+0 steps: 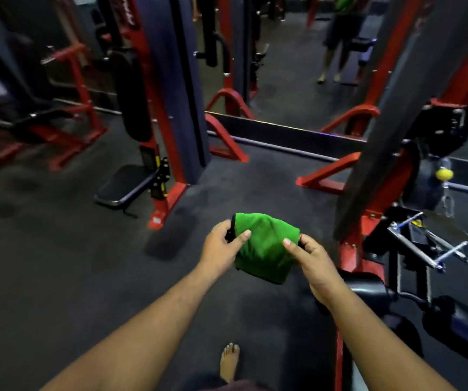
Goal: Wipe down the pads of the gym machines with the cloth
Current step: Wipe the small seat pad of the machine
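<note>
Green cloth (265, 246) (no legible writing) pinched by both hands.

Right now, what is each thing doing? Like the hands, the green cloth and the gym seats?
green cloth: bunched up, held in the air between both hands, touching no pad.
left hand: grips the cloth's left edge.
right hand: pinches the cloth's right edge.
seat pad: flat, nobody on it, not being wiped.
back pad: upright on the red frame, untouched.
roller pad: low at right, untouched.
bare foot: flat on the floor.

dim gym light, blurred left edge, wide-angle bending at borders.
</note>
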Demonstrator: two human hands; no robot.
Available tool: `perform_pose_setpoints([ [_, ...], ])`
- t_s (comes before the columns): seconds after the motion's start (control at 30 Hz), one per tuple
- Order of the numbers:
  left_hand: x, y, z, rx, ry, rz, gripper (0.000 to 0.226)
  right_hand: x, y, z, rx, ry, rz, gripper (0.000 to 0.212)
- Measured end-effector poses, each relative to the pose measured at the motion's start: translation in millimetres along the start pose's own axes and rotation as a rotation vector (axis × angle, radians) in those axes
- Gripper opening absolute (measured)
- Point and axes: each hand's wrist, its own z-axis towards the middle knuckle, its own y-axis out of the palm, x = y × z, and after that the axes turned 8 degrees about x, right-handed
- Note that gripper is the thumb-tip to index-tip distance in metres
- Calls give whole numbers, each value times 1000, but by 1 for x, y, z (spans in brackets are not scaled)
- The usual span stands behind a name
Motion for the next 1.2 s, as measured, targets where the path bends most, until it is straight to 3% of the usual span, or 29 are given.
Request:
perform_pose_setpoints([
  [0.1, -8, -30, -11, 69, 32, 162, 31, 2, 34, -11, -52, 39, 19, 29],
  [0.2, -17, -74, -16, 132, 2, 150, 26, 6, 73, -18, -104, 78, 0, 26],
  [0.4, -75, -175, -14, 111, -272, 112, 78, -2, 175, -34, -241, -27, -106, 21],
  [0.57, -103, -259, -17, 108, -351, -41, 49, 6, 278, -38, -298, -117, -189, 14],
  [0.63, -117, -286, -14, 104, -404, -78, 48, 11, 316, -40, -308, -128, -186, 13],
  [0.8, -151, -365, 12, 79, -477, -117, 87, 17, 413, -41, -281, -128, -97, 21],
  [0.97, -159, -425, 57, 44, -458, -223, 50, 24, 482, -27, -279, -64, -33, 26],
  [1.1, -167, -447, 102, 59, -394, -271, 38, 29, 520, -2, -239, -45, -6, 30],
  [1.2, -190, -462, 151, 142, -389, -104, 74, 38, 552, 35, -179, -28, 15, 31],
])
